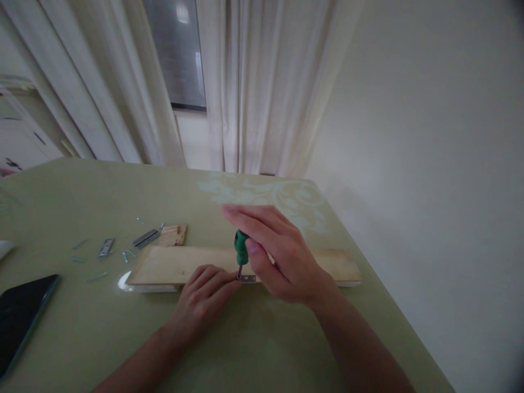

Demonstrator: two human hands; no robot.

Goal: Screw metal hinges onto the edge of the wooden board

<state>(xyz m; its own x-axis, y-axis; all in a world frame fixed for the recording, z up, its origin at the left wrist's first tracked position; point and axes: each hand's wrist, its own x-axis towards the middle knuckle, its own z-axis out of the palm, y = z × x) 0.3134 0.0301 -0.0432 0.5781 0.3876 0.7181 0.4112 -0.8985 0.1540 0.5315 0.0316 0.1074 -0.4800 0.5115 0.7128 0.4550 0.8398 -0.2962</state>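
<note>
A long, pale wooden board (pixel 164 265) lies across the table in front of me. A small metal hinge plate (pixel 248 278) with holes sits at the board's near edge. My right hand (pixel 286 259) is over a green-handled screwdriver (pixel 242 248), its thumb against the handle and its fingers stretched across the top. The screwdriver stands nearly upright, its tip at the plate's left end. My left hand (pixel 207 297) rests on the board's near edge. Its thumb and fingertips close together beside the screwdriver tip, and what they pinch there is too small to make out.
Left of the board lie a metal plate (pixel 106 247), a folded hinge (pixel 146 238), several loose screws (pixel 97 277) and a small wooden piece (pixel 172 235). A dark tablet or phone (pixel 24 311) is at far left. A wall (pixel 429 164) borders the table's right edge.
</note>
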